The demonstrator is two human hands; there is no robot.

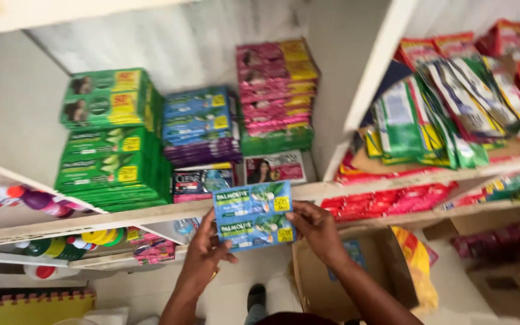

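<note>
I hold a blue sachet card (253,215) up in front of the shelf's front edge (151,213), both my hands on it. My left hand (203,256) grips its lower left corner, fingers curled over the card's face and bottom edge; my right hand (315,227) pinches its right edge, fingertips pressed on the side. The card sits just below and in front of the white shelf board, level with the gap between two small packs (236,177) standing at that front edge.

Behind them on the shelf, stacks run toward the back wall: green stacks (112,141) at the left, a blue and purple stack (201,123) in the middle, a pink stack (277,87) nearest the upright divider (371,84). Open room shows above the blue stack and up the pale back wall. Right of the divider, the next shelf is crowded with hanging green and red sachet strips (452,102), with red packs (392,201) along its lower edge.

Below my hands an open cardboard box (314,283) stands on the pale floor.
</note>
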